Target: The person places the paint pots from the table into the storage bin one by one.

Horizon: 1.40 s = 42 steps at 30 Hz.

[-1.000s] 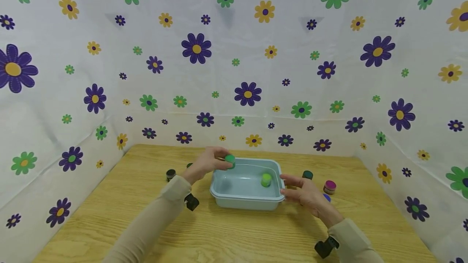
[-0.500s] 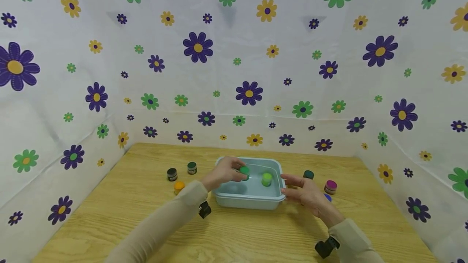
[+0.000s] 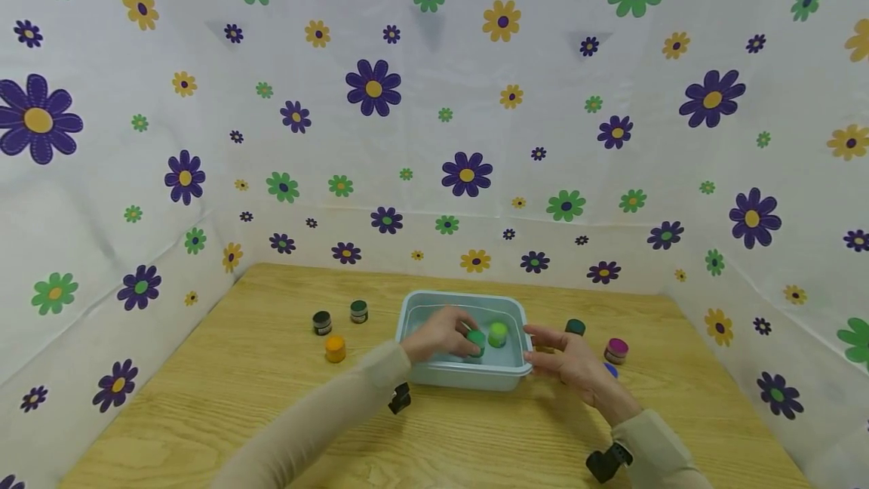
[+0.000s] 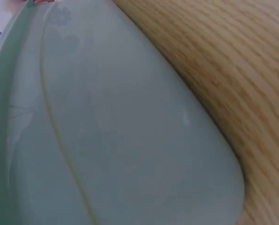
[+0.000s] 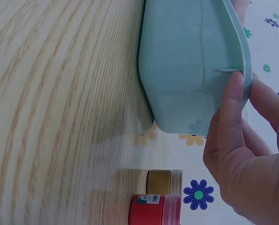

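A light blue plastic basin (image 3: 468, 379) stands on the table. My left hand (image 3: 443, 332) reaches into it and holds a green-lidded paint jar (image 3: 477, 342) between thumb and fingers, low in the basin. Right beside that sits a light green paint jar (image 3: 498, 334). My right hand (image 3: 566, 357) grips the rim at the basin's right end; in the right wrist view its thumb and a finger meet at the rim (image 5: 246, 61). The left wrist view is filled by the basin's outer wall (image 4: 125, 117), so the left fingers are hidden there.
Left of the basin stand a black jar (image 3: 322, 323), a dark green jar (image 3: 359, 312) and an orange jar (image 3: 336, 349). To the right are a dark teal jar (image 3: 575, 327), a magenta jar (image 3: 616, 351) and a blue jar (image 3: 611, 370), partly behind the right hand.
My left hand has carried the green-lidded jar from over the basin's left rim rightward and down into it, beside the light green jar. The right hand has stayed at the rim.
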Available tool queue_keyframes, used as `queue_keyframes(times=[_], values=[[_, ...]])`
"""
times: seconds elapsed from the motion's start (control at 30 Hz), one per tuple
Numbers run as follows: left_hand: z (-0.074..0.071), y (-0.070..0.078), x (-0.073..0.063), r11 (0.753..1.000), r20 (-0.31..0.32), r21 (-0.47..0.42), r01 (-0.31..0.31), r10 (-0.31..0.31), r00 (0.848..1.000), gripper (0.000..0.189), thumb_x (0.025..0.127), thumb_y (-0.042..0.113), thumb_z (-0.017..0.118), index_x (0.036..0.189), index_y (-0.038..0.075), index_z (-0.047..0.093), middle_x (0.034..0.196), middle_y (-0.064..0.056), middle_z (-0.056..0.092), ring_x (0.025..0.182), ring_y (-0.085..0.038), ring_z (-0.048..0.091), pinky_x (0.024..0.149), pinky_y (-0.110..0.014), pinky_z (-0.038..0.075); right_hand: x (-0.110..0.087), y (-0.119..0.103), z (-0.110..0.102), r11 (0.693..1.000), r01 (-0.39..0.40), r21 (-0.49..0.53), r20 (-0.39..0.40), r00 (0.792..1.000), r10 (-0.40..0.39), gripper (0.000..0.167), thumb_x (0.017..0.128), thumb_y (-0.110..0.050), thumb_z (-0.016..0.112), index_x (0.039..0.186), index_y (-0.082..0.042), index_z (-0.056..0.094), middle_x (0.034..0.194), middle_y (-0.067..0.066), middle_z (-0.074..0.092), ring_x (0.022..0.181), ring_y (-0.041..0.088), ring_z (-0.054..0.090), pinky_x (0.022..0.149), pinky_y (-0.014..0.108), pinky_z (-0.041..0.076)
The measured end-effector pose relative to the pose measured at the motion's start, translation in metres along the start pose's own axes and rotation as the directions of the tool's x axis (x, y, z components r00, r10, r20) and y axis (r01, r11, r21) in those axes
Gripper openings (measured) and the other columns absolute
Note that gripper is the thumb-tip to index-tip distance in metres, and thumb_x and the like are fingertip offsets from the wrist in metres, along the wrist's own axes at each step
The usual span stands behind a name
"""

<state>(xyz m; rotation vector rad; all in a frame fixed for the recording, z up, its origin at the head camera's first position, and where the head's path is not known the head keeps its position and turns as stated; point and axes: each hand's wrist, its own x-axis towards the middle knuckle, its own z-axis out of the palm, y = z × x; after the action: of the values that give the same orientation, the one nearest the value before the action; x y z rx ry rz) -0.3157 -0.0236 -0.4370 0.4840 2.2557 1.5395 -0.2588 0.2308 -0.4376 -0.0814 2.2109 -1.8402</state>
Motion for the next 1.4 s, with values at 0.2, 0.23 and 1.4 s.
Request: queue_keyframes(times=[0.2, 0.23, 1.4], values=[[0.006, 0.004, 0.003, 1.000, 0.001, 0.000, 0.030, -0.030, 1.000, 0.039, 0.078, -0.005, 0.078, 0.114, -0.004, 0.065, 0.106, -0.017, 0.067, 0.079, -0.020, 0.069, 0.070, -0.030, 0.062, 0.000, 0.000, -0.001, 1.000, 0.001, 0.015, 0.008, 1.000, -0.001, 0.067, 0.088, -0.016, 0.073, 0.146, -0.001, 0.043, 0.143, 0.028, 0.043, 0.097, 0.015, 0.065, 0.088, 0.032, 0.060], [0.007, 0.004, 0.003, 0.999, 0.002, 0.006, 0.033, -0.033, 0.999, 0.039, 0.078, -0.004, 0.078, 0.114, -0.004, 0.065, 0.106, -0.016, 0.067, 0.079, -0.020, 0.069, 0.070, -0.030, 0.062, 0.000, 0.000, 0.000, 1.000, 0.006, 0.015, 0.016, 1.000, -0.006, 0.067, 0.089, -0.016, 0.073, 0.146, 0.000, 0.042, 0.143, 0.029, 0.042, 0.097, 0.015, 0.066, 0.088, 0.032, 0.060], [0.024, 0.003, 0.013, 0.965, -0.072, 0.259, 0.035, -0.017, 0.997, 0.037, 0.075, 0.003, 0.082, 0.111, 0.002, 0.072, 0.102, -0.013, 0.072, 0.091, -0.021, 0.066, 0.071, -0.029, 0.058, -0.002, -0.001, 0.000, 1.000, 0.008, 0.020, 0.010, 1.000, -0.008, 0.066, 0.089, -0.014, 0.073, 0.146, 0.001, 0.043, 0.143, 0.031, 0.041, 0.098, 0.017, 0.067, 0.088, 0.034, 0.059]])
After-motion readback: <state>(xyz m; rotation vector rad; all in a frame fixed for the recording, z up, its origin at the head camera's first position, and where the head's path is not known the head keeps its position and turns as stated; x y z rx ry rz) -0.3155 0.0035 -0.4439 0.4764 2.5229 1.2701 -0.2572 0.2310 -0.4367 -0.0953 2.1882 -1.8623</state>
